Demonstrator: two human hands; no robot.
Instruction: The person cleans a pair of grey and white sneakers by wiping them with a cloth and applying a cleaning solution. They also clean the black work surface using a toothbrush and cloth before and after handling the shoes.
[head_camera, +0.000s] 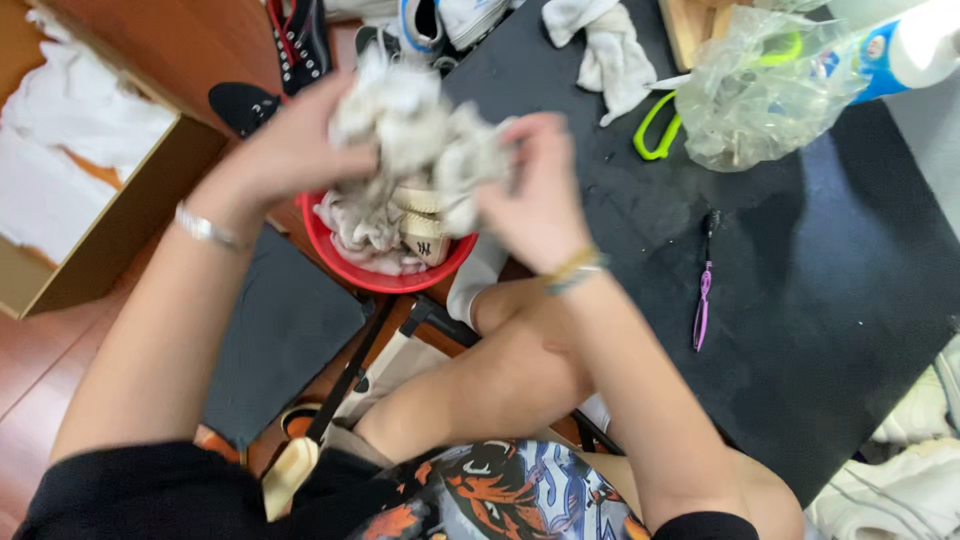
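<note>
Wet rag (420, 130) is bunched up between both hands, left hand (300, 145) and right hand (535, 200), fingers clenched on it right over the red basin (330, 250), so I'd keep twisting low there, off the black bench (830, 270) behind.

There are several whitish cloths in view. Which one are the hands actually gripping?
The crumpled grey-white cloth bunched between the left hand and the right hand, above the red plastic basin. The white rag lies untouched on the black mat.
</note>
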